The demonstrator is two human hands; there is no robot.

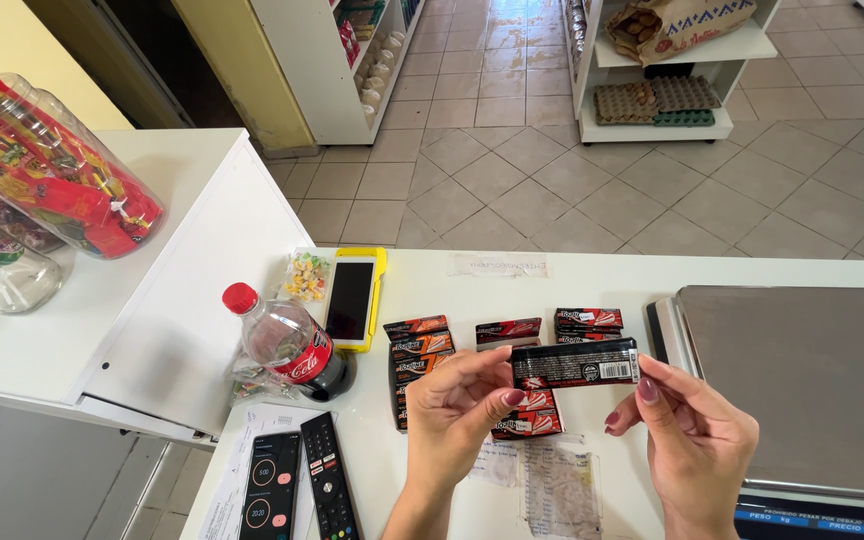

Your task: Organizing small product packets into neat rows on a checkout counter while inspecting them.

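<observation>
Over the white counter, left hand and right hand pinch the black packet between them; grip seemingly fingertip-only.

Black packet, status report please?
Left hand and right hand pinch black packet by its ends, above counter. More packets beneath. Nothing blocking.

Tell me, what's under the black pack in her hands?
Under the black pack, red-and-black packets lie on the white counter. The left hand covers part of them.
</observation>
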